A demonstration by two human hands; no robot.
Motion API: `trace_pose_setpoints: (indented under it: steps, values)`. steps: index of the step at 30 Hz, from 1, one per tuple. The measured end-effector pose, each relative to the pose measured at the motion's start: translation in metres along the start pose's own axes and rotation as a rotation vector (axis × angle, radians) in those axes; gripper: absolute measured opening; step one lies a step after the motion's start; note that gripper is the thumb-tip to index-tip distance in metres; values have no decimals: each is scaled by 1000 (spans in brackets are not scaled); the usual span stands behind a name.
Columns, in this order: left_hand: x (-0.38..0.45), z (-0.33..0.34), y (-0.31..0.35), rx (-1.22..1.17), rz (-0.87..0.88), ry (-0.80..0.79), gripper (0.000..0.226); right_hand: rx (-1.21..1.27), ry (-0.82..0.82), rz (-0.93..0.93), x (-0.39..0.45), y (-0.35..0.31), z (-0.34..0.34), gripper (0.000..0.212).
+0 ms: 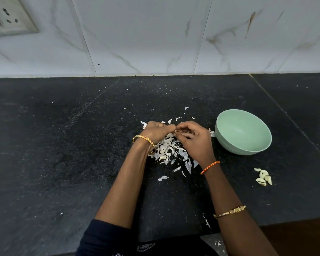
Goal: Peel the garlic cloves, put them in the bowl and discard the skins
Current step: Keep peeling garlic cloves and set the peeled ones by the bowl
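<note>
black speckled stone countertop (63, 154) carries everything, backed by a white marble-look tiled wall (155, 34) with a switch socket (7, 17) at its upper left. the left hand (156, 131) and right hand (192, 137) meet fingertip to fingertip just above a heap of papery white garlic skins (169, 151), both with fingers curled in; they seem to pinch one small clove between them, though the clove itself is hidden, so i cannot tell how far it is stripped. working over the heap probably lets fresh skin drop onto the rest for one sweep later. the pale green round bowl (243, 132) sits just beside the right hand, looking empty inside, while a small cluster of peeled cream garlic cloves (263, 179) lies on the stone nearer the front edge, not yet in it. nothing blocks the short reach to the bowl; stray skin flakes are scattered further out.
</note>
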State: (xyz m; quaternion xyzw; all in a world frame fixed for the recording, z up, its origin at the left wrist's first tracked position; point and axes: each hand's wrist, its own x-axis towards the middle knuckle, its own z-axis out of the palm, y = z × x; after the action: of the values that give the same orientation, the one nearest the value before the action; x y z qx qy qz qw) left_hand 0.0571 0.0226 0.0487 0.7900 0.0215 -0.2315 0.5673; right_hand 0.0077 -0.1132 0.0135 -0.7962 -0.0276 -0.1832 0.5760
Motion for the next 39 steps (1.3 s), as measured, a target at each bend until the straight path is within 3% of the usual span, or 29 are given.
trace_pose_setpoints:
  steps: [4, 10, 17, 19, 27, 31, 39]
  values:
    - [2, -1, -2, 11, -10, -30, 27, 251, 30, 139, -2, -2, 0, 27]
    - [2, 0, -1, -19, -33, -80, 20, 531, 66, 249, -4, -5, -1, 24]
    - [1, 1, -2, -24, 15, 73, 49, 735, 105, 385, -5, -7, -3, 18]
    - [2, -2, -2, -23, 26, 124, 49, 749, 95, 405, -3, -9, -7, 17]
    - [3, 6, -2, -48, 215, 65, 30, 748, 19, 470, 0, -17, -15, 17]
    - [-1, 4, 1, -114, 266, 7, 6, 742, 0, 468, 3, -16, -19, 19]
    - [-2, 3, 1, -150, 249, -3, 15, 626, -16, 408, 3, -14, -17, 26]
